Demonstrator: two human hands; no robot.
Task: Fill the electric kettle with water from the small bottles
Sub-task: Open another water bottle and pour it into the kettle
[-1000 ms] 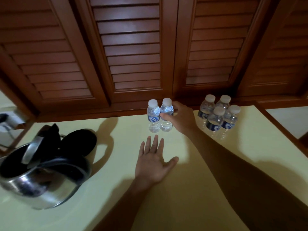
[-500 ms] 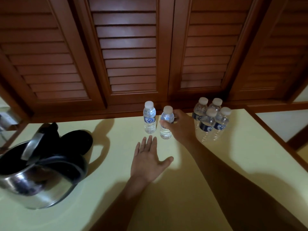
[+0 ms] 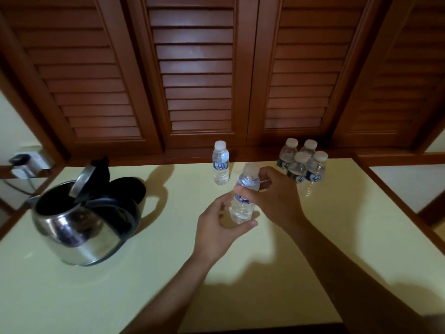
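A small clear water bottle (image 3: pixel 243 201) with a white cap and blue label is held above the middle of the table. My right hand (image 3: pixel 272 198) grips its upper half from the right. My left hand (image 3: pixel 219 227) cups its lower part from the left and below. A second single bottle (image 3: pixel 220 163) stands upright behind it near the back edge. Several more capped bottles (image 3: pixel 303 166) stand clustered at the back right. The steel electric kettle (image 3: pixel 81 222) sits at the left with its lid open and black handle toward me.
The pale yellow table (image 3: pixel 337 237) has a wooden rim on the right. Brown louvred doors (image 3: pixel 197 75) rise right behind the table. A black round kettle base (image 3: pixel 130 191) lies behind the kettle. A wall socket with a plug (image 3: pixel 22 162) is at the far left.
My right hand has pulled one bottle from the pair toward me and lifted it. My left hand has risen off the table and closed around the bottle's lower part.
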